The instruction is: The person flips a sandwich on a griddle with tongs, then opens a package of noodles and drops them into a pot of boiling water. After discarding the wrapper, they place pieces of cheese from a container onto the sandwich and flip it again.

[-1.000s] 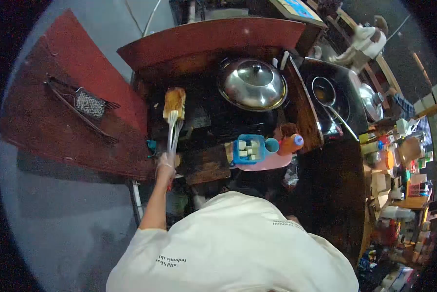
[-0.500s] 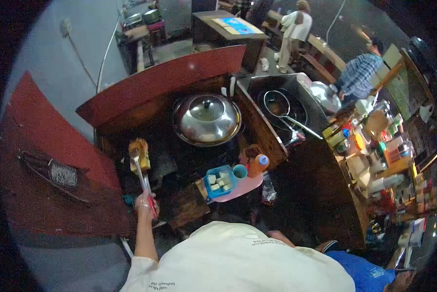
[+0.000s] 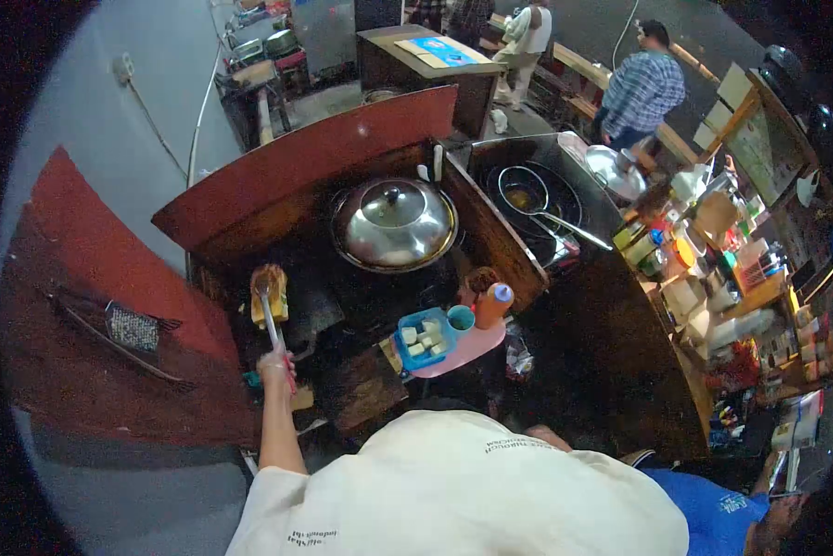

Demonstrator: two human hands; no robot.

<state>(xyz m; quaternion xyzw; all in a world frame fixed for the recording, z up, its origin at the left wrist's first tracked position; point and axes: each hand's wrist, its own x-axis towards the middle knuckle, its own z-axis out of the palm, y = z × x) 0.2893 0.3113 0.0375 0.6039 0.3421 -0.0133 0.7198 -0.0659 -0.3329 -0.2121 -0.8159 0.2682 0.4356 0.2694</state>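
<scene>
My left hand (image 3: 275, 368) is closed around metal tongs with a red handle (image 3: 267, 320), the arm stretched out to the left. The tips of the tongs overlap the brown top of a yellow, box-shaped thing (image 3: 281, 309) standing at the left of the dark cooking counter. My right hand is hidden; only a bit of that arm (image 3: 548, 436) shows beyond the white shirt. In front of me, a blue container (image 3: 403, 350) with several white cubes (image 3: 425, 339), a teal cup (image 3: 461, 319) and an orange squeeze bottle (image 3: 495, 308) stand on a pink tray (image 3: 472, 352).
A wok with a domed metal lid (image 3: 393, 222) sits behind the tray. Farther right, a strainer (image 3: 525, 190) lies over a dark pan. A crowded shelf (image 3: 713, 269) lines the right side. Close by is a person in blue (image 3: 704, 505); others stand at the back.
The view has shifted slightly. My left hand stays on the tongs at the yellow thing, with little movement. The person in the checked shirt at the back has turned and moved left in view.
</scene>
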